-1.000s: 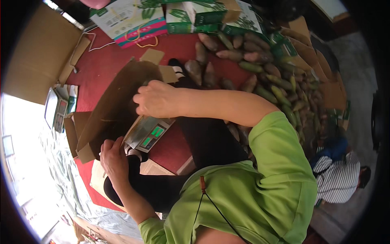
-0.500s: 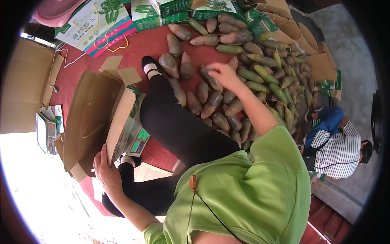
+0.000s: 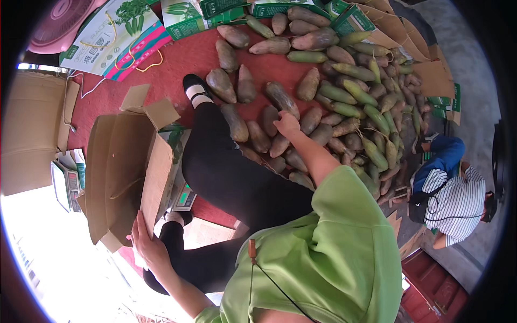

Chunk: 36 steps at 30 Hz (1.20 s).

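My left hand (image 3: 149,246) grips the near edge of an open cardboard box (image 3: 116,172) with its fingers along the wall. The box stands tilted against a digital scale (image 3: 184,198) with a green-lit display. My right hand (image 3: 287,125) reaches down among the radishes, its fingers curled at the upper end of a purplish radish (image 3: 279,146); the fingertips are partly hidden. Beside that hand lie another dark radish (image 3: 270,119) and a longer one (image 3: 282,99). A large heap of green and purplish radishes (image 3: 358,91) spreads to the right.
Green-and-white gift boxes (image 3: 186,19) and a carton with yellow cord handles (image 3: 116,37) line the far edge of the red mat (image 3: 172,59). A pink basin (image 3: 62,24) stands far left, above another scale (image 3: 67,185). A person in a striped shirt (image 3: 455,204) crouches at the right.
My right hand has moved down and nearer, from beside an upper radish to one closer to my leg. My left hand stays on the box edge. The whole view has shifted slightly.
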Each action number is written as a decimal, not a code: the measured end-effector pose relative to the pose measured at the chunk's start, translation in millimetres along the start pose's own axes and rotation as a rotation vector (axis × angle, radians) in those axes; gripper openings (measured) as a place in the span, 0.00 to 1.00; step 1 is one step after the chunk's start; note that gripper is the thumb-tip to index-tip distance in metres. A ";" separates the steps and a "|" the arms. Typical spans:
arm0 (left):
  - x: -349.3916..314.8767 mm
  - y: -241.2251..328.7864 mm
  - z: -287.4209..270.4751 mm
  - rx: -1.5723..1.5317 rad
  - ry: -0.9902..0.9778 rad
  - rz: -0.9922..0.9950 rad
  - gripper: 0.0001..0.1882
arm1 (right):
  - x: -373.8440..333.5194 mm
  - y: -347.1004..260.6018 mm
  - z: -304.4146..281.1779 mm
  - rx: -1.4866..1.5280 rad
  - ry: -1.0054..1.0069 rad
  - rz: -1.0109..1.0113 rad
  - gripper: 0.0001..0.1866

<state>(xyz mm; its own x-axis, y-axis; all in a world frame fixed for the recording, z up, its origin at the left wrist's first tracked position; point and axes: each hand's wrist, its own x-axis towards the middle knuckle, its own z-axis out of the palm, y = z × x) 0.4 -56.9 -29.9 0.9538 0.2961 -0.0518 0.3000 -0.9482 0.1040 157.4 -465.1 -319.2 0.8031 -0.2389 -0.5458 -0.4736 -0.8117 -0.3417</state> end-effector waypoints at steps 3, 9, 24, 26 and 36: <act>1.4 5.3 -4.4 0.012 0.006 -0.035 0.25 | 12.1 -24.5 7.7 -0.044 0.031 0.159 0.28; 1.7 2.6 3.1 0.014 0.036 -0.006 0.25 | 14.0 -56.7 25.3 -0.001 0.038 0.412 0.33; 4.7 5.7 -2.9 0.015 0.055 -0.036 0.26 | 10.9 -68.0 -23.8 0.317 0.041 -0.187 0.42; 5.0 11.0 -3.9 0.008 0.045 -0.075 0.25 | 8.2 -94.0 -50.0 0.462 0.044 -0.361 0.41; -2.4 -5.9 -17.0 -0.086 -0.005 -0.116 0.23 | -145.5 -341.1 -176.3 0.319 -0.075 -1.511 0.32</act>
<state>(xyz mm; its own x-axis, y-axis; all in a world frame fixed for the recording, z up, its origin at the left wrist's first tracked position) -3.3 -50.1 -13.5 0.9124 0.4026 -0.0736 0.4092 -0.8941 0.1818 265.8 -247.4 11.7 0.5739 0.7064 0.4144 0.6728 -0.1181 -0.7304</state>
